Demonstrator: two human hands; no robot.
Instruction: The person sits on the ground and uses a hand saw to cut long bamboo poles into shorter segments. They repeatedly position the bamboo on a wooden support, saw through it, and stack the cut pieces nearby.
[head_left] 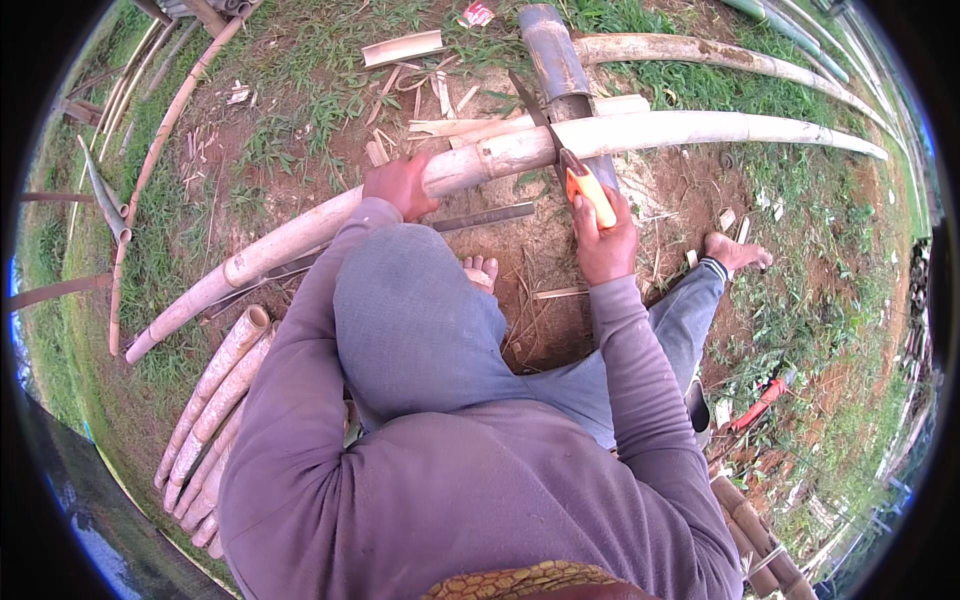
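Observation:
A long pale bamboo pole (500,158) runs across in front of me, from low on the left to the upper right. My left hand (402,188) is wrapped over it, left of the middle. In my right hand (606,236) is the orange handle of a hand saw (590,195), gripped firmly. The saw's dark blade crosses the pole, its far end pointing up and left; how deep it sits in the pole I cannot tell. Beneath the pole lies a thick grey bamboo section (556,58), with an opening in its side close to the blade.
Cut bamboo lengths (222,400) are stacked at my left. Another long pole (720,54) lies farther off at the right. Split pieces (403,48) and shavings litter the soil and grass. A red-handled tool (762,402) lies right of my leg, near more bamboo (762,540).

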